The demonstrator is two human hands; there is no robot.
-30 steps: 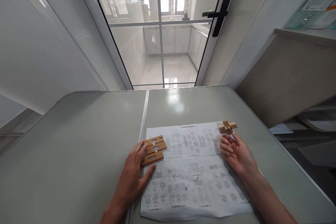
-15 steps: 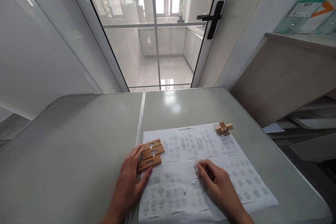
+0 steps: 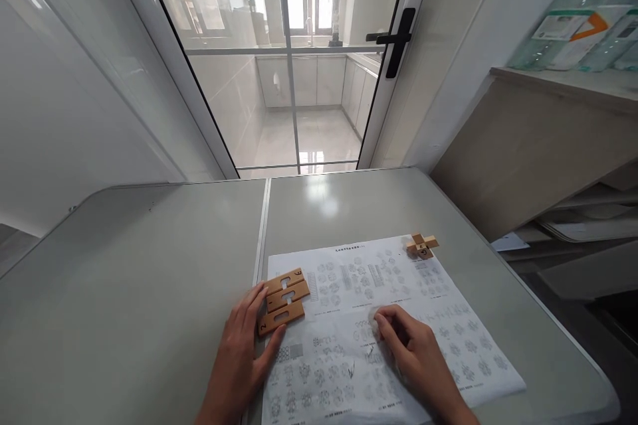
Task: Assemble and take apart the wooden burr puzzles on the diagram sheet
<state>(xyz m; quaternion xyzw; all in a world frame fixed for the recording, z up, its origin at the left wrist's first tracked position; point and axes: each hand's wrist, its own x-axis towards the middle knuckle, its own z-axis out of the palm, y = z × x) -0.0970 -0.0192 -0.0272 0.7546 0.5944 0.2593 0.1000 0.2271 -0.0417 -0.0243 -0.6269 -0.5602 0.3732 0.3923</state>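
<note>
Three flat wooden pieces [image 3: 283, 301] with slots and numerals lie side by side on the upper left of a printed paper sheet [image 3: 319, 325]. My left hand [image 3: 244, 345] rests at their left ends, fingers and thumb spread apart. Over the middle of the sheet, my right hand [image 3: 416, 348] has thumb and index finger pinched together around a small pale thing I cannot make out. A cross-shaped wooden assembly [image 3: 421, 246] sits on the sheet's top right corner.
The grey table [image 3: 149, 292] has a pale seam left of the sheet. Beyond its far edge stands a glass door with a black handle [image 3: 400, 42]. Clear plastic bottles [image 3: 563, 36] stand on a shelf [image 3: 573, 83] at the right.
The view has shifted slightly, so the table and door appear a little to the left. Both hands keep their poses, and the wooden pieces stay in place on the sheet.
</note>
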